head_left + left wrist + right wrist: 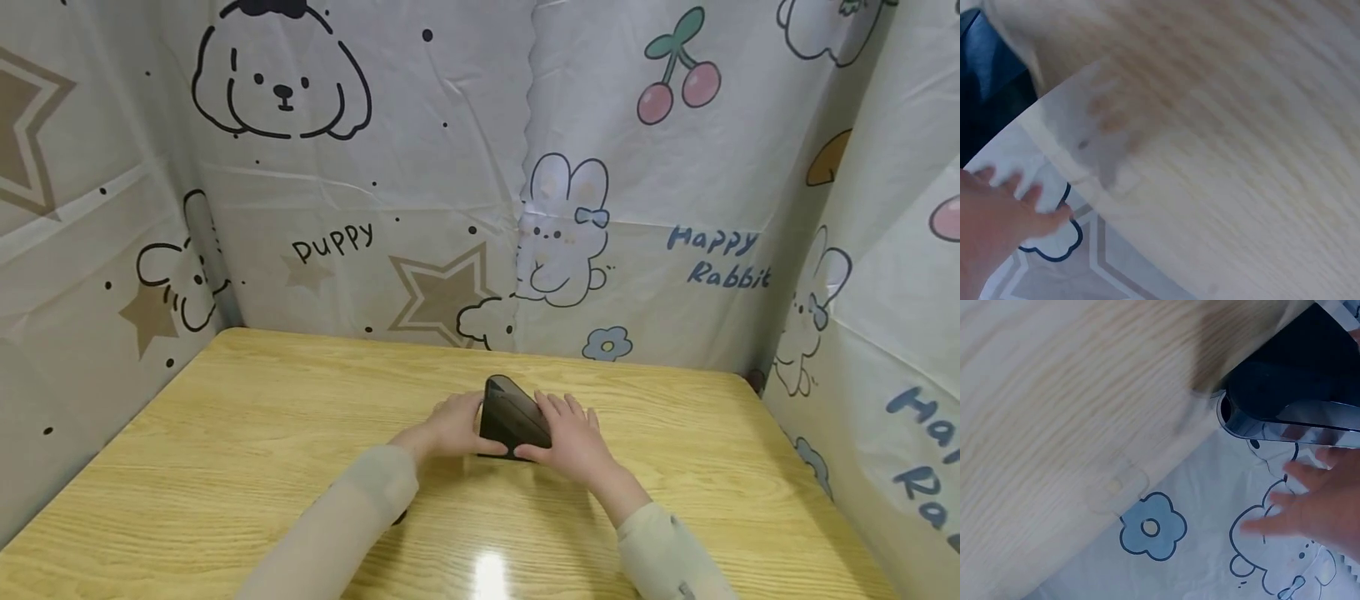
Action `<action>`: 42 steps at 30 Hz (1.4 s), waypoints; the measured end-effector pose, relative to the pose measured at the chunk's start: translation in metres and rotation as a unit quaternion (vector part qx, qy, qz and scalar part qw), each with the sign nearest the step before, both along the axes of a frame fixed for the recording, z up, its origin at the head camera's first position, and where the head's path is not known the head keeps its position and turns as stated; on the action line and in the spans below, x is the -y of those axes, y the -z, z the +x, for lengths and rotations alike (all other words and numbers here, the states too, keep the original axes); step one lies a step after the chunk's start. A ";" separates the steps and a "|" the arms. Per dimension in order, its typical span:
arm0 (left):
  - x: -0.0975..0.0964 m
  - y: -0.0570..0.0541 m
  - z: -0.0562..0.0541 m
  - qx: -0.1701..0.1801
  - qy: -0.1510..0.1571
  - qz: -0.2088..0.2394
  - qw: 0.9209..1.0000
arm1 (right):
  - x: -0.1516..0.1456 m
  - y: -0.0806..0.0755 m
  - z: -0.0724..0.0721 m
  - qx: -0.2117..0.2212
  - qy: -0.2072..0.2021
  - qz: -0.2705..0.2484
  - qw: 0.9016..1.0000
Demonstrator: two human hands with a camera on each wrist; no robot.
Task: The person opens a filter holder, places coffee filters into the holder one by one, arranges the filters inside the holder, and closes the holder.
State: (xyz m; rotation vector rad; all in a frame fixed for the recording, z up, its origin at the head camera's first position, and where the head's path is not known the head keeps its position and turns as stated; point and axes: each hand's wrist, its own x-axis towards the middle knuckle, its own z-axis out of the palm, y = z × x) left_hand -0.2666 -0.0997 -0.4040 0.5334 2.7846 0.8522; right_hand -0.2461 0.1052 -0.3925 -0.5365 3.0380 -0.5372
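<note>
A glossy black wedge-shaped case (517, 414) with a rounded top edge stands between the two hands near the middle of the table. The left hand (453, 427) holds its left side, the thumb across the lower front. From the right, the right hand (566, 433) holds it too, thumb at the lower front and fingers spread along the sloping side. In the left wrist view, a dark part of the case (991, 81) shows at the upper left. The right wrist view shows the case (1291, 381) with its shiny rounded end above the spread fingers.
The wood-grain table (300, 400) is glossy and reflects the light. A small dark thing (400, 517) shows beside the left forearm, which mostly hides it. Printed cloth (420, 167) hangs round the table's back and sides.
</note>
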 end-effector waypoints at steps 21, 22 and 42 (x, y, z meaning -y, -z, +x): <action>0.004 0.007 0.022 -0.043 -0.048 -0.138 0.988 | -0.014 0.007 0.003 0.056 0.065 0.031 0.996; 0.005 0.007 0.023 -0.047 -0.048 -0.138 0.988 | -0.016 0.008 0.003 0.055 0.066 0.035 0.996; 0.028 0.011 0.030 -0.085 -0.060 -0.153 0.983 | -0.050 0.002 0.004 0.045 0.086 0.035 0.995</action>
